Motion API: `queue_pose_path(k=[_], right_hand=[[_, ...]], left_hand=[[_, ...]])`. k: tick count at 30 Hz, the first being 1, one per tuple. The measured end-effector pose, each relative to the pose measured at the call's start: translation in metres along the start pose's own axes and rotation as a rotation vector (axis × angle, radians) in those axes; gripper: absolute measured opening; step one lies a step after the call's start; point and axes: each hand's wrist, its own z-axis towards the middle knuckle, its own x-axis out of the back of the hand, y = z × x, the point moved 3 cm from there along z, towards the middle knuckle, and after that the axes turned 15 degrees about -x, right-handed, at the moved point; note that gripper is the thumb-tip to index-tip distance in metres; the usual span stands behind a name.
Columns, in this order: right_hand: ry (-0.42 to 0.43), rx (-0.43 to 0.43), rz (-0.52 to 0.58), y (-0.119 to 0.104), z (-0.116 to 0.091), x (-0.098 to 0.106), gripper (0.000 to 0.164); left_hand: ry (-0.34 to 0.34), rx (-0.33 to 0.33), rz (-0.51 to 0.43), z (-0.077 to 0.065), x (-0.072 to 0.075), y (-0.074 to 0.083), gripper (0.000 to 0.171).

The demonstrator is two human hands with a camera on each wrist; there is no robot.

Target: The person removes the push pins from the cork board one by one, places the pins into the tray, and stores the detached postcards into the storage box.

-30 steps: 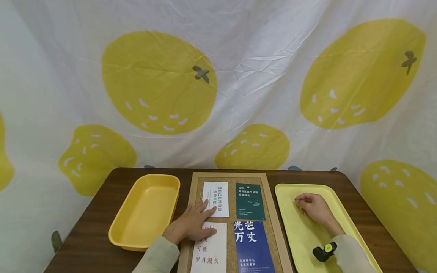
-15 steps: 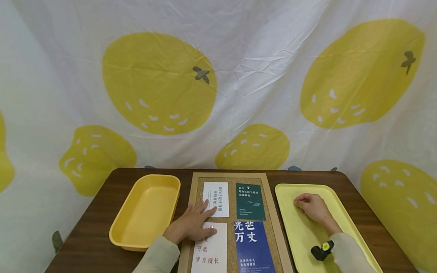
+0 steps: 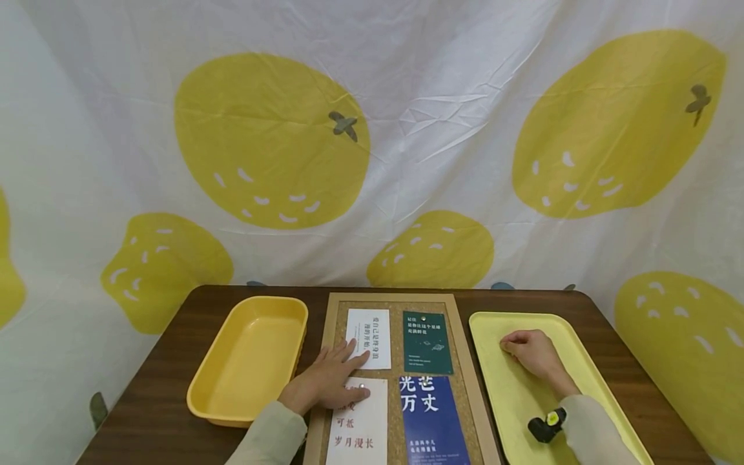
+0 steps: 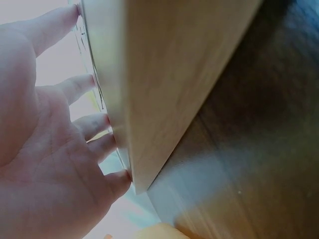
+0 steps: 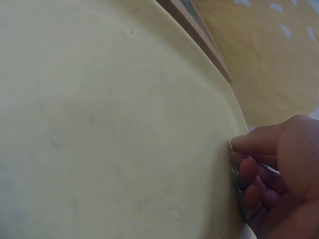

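My left hand (image 3: 328,381) lies flat with spread fingers on a framed cork board (image 3: 395,336). Its fingertips press the upper-left white card (image 3: 376,329), and its thumb crosses the lower-left white card (image 3: 357,429) with red characters. On the right side are a green card (image 3: 427,342) and a blue card (image 3: 433,420). Small pins show on the green, blue and lower white cards. My right hand (image 3: 531,352) is over the pale yellow tray (image 3: 511,400), thumb and forefinger pinched together. A tiny pale thing shows at those fingertips (image 5: 239,143); I cannot tell its kind.
A deep yellow bin (image 3: 247,361) stands left of the board on the dark wooden table (image 3: 151,400). Behind the table hangs a white cloth (image 3: 407,148) with yellow lemon prints. A black wrist device (image 3: 546,426) sits at the right sleeve.
The right wrist has tilted slightly, shifting its black device a little left. The right fingertips stay in nearly the same spot. The left hand and cards hold still.
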Motion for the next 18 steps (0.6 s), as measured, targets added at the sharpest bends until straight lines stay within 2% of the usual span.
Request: queue_pose_path(k=[18], right_hand=[[-0.002,-0.053,0.040,-0.0029,-0.0031,-0.0009,0.021]], left_hand=[[-0.015,0.012,-0.013,0.0009,0.0008,0.0000,0.074]])
